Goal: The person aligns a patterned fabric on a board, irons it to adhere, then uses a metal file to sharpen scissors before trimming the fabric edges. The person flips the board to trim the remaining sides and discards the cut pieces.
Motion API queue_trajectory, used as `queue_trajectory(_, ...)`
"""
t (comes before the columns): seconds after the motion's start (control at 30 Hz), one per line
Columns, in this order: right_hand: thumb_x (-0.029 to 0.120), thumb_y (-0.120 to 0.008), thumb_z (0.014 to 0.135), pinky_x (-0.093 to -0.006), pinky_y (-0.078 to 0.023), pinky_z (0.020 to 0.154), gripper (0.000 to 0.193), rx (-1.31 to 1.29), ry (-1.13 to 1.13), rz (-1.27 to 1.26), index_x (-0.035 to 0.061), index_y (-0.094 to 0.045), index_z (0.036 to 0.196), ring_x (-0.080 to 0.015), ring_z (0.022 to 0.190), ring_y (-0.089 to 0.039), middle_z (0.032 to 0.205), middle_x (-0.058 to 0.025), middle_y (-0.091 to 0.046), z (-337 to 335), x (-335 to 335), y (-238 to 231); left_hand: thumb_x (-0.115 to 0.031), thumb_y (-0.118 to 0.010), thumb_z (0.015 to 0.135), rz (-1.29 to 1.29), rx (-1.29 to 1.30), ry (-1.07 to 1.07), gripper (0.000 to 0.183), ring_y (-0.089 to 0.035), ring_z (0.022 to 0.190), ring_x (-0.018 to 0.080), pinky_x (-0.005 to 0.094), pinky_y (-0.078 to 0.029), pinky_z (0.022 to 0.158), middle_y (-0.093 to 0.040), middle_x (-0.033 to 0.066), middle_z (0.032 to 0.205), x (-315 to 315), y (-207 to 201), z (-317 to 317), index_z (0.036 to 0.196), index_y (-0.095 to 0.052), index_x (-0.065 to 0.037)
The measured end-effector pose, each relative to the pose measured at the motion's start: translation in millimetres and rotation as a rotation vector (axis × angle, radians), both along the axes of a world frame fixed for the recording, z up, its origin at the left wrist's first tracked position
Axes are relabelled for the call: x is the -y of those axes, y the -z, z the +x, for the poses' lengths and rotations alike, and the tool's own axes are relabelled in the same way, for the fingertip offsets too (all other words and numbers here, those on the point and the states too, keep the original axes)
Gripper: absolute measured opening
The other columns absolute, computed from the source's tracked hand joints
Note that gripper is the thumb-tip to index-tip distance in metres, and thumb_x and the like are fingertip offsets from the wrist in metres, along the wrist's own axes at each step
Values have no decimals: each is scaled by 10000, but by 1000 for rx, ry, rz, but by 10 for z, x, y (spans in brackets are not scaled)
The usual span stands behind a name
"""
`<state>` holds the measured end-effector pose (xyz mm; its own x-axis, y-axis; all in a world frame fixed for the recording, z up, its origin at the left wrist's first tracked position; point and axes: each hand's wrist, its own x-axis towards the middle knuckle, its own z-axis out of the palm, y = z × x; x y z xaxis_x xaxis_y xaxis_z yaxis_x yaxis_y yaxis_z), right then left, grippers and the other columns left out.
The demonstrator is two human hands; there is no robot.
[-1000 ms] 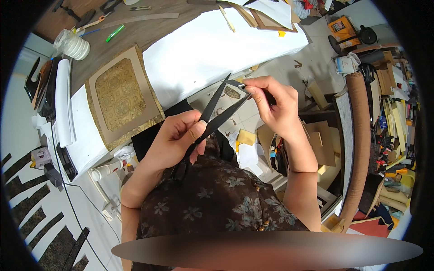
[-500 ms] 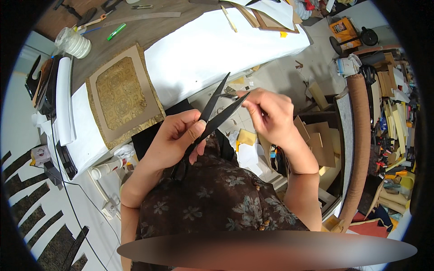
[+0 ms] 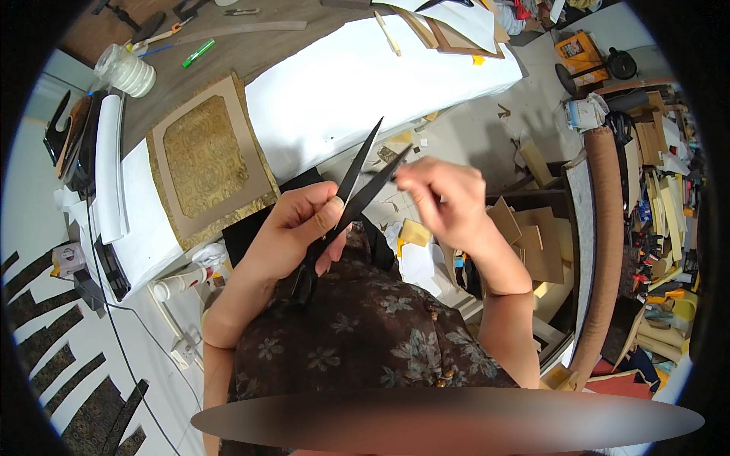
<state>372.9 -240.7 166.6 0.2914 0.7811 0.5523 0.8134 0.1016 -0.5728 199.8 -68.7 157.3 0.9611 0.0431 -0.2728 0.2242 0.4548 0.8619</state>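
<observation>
My left hand point(image 3: 283, 237) is closed around a pair of black scissors point(image 3: 375, 188) near its pivot. The blades stand apart, their tips pointing up and away, and the handles hang toward my lap. My right hand point(image 3: 450, 199) is just to the right of the blades, thumb and fingers pinched together. A small dark thing runs from its fingertips behind the right blade; blur and the blade hide what kind it is. Patterned dark cloth with pale flowers point(image 3: 342, 327) covers my lap below the scissors.
A gold patterned panel with a beige frame point(image 3: 205, 159) lies on the workbench at left, beside white sheeting point(image 3: 327, 91). A clear jar point(image 3: 125, 71) and green marker point(image 3: 199, 53) stand farther back. To the right are board offcuts point(image 3: 541, 243) and a brown roll point(image 3: 601, 251).
My right hand has shifted slightly left and down along the blade with its pinched fingers. The scissors have tilted a little to the left; my left hand keeps its hold.
</observation>
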Motion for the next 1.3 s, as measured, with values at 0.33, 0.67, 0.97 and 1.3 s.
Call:
queue_trajectory(0.33,7,-640,941,-220,-493,585,151,-329,72,47,-6,-654,1092,-82,665,-649,778,-64,-689,33,-156,9,-196,-437,1039,-942,208,236,237,-401,318,120,249,-318,299,-518,113,530,-119,301,69,869,-458,-32)
queue_trajectory(0.67,-53,-663,895,-252,-527,636,78,-201,65,3,-60,-666,972,-158,684,-680,770,-117,-688,-28,-172,-48,-164,-450,1000,-1026,191,217,186,-382,308,119,236,-299,302,-488,85,505,-89,329,36,860,-441,-42)
queue_trajectory(0.97,-54,-665,885,-269,-528,605,39,-175,-26,-10,-65,-633,868,-169,652,-666,757,-132,-679,-71,-157,-25,-170,-452,1004,-1013,184,185,198,-369,297,114,232,-292,299,-483,84,496,-74,295,25,853,-447,-42)
queue_trajectory(1.3,12,-612,967,-219,-502,655,186,-292,190,125,-15,-568,1145,-107,760,-659,885,-81,-685,-10,-45,131,-306,-394,1084,-182,85,-140,341,-461,392,116,231,-389,398,-546,76,566,8,58,-19,879,-471,-45)
